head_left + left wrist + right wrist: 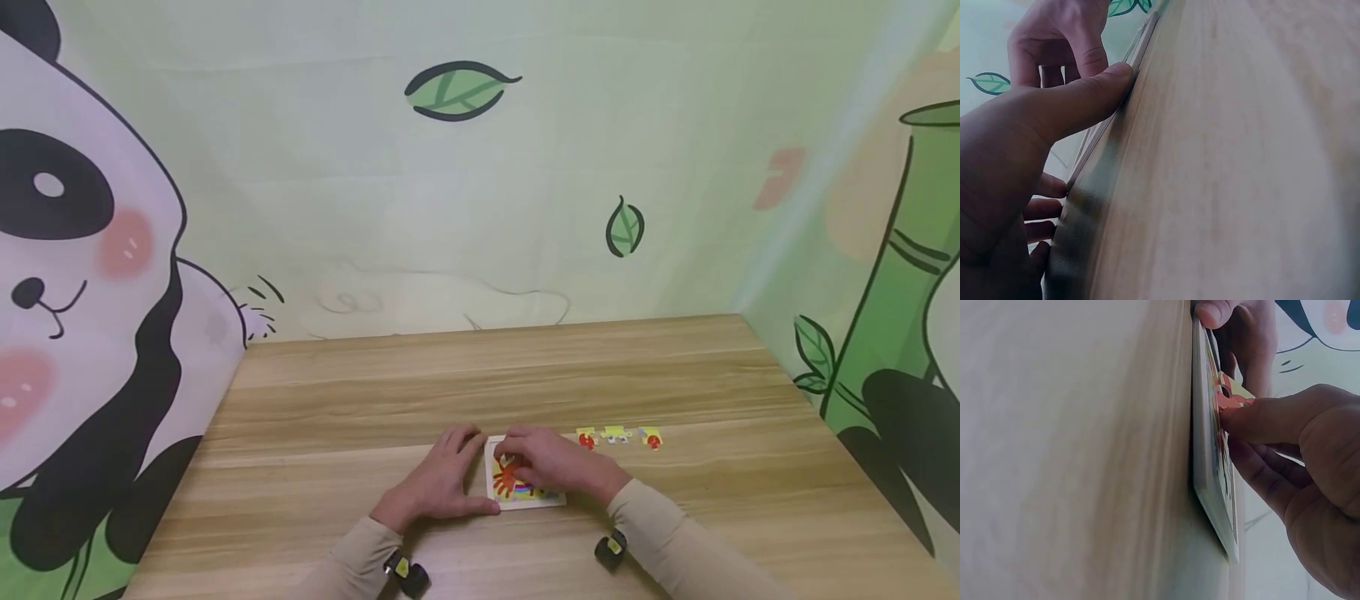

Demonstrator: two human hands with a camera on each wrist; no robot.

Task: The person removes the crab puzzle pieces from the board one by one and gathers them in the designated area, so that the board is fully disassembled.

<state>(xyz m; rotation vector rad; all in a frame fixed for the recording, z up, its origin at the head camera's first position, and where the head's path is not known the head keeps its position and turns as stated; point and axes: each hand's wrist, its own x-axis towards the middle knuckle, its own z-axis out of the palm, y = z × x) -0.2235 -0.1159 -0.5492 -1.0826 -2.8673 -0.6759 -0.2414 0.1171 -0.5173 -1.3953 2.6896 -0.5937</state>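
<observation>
- Jigsaw tray (527, 505) with a pale, square-cornered frame lies flat on the wood-grain counter (360, 392), between the two hands; it serves as the landmark below.
- Inside the tray, a red crab picture (507, 478) shows on a yellow ground, with a rainbow stripe (522, 487) near the frame's near side; the right hand hides part of it.
- Left hand (442, 479) is at the tray's left side, its fingers spread and gently bent rather than wrapped round anything. The thumb rests on the tray's near left corner, and the other fingers reach toward its far left corner.
- Right hand (551, 461) is over the tray's right and far part, its fingers closed in a pinch on a red-and-yellow puzzle piece (1234, 391).
- That piece is at the tray's face, tilted up from it; whether any edge of it is seated cannot be told.
- Three loose pieces sit in a row on the counter, right of the tray and level with its far part: a yellow piece with a red shape (587, 438) nearest the tray, a yellow piece with small pale marks (617, 435) next, and a yellow-and-blue piece with a red shape (652, 438) farthest out.
- Beige sleeves (686, 533) and black wrist cameras (611, 550) are nearer the person than the tray.
- Well beyond the tray stands a pale green backdrop (525, 208) printed with leaves; a large cartoon panda (67, 275) is left of the tray, and a bamboo stalk (892, 250) right.
</observation>
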